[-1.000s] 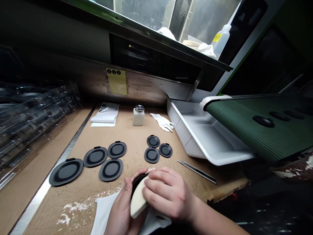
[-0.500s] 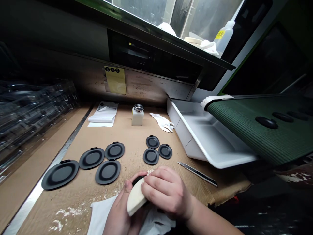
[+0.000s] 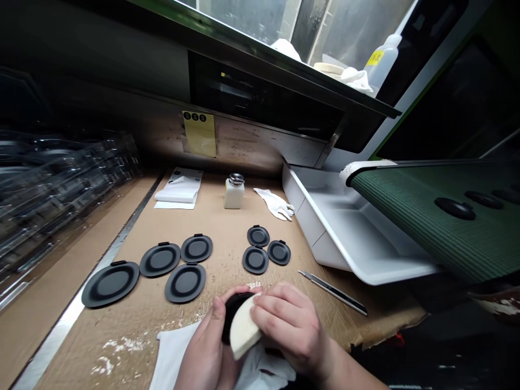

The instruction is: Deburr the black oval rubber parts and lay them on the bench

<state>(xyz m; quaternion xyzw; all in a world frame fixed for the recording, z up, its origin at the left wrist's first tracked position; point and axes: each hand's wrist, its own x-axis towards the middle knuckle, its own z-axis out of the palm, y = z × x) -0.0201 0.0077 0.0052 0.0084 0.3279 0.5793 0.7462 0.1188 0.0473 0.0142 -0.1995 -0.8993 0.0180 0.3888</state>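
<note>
From our head view, our left hand [image 3: 205, 352] curls its fingers narrowly round a tilted black disc [image 3: 231, 317] above a white cloth [image 3: 179, 352], and our right hand [image 3: 290, 330] holds a white sponge [image 3: 244, 330] against it. Beyond, more black discs [image 3: 185, 283] lie on cardboard [image 3: 227, 271], near a capped bottle [image 3: 234, 194] and a white tray [image 3: 349, 227].

A brown cardboard-topped table [image 3: 219, 227] sits in a dim spot by a marked metal wall [image 3: 260, 146] with a yellow note [image 3: 199, 133], under a dark shelf [image 3: 260, 62] and a dirty glass window [image 3: 252, 16], with a green ribbed belt [image 3: 418, 216] at the right.
</note>
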